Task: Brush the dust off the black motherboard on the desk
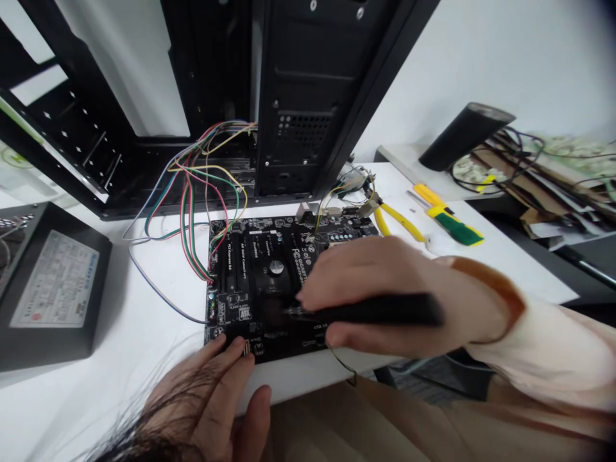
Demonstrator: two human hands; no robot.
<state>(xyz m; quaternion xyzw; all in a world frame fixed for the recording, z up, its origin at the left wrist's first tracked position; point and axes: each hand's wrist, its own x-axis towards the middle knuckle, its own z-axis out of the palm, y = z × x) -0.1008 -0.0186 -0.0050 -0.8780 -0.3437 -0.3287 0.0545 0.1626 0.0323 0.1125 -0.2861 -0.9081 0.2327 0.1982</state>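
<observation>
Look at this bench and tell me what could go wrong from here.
The tool in the right hand might slip and scrape the board beneath it.

The loose wires running from the case to the board could snag and get tugged.

The board lies near the edge of the table, so a pull toward the person might slide it over.

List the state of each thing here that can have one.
Motherboard: lying flat
Left fingers: resting on motherboard edge
Right fingers: closed around tool
Black-handled tool: held, tip blurred
Computer case: open, interior exposed
Colored wires: loosely looped between case and motherboard
Pliers: handles spread, unheld
Labelled box: set down
</observation>
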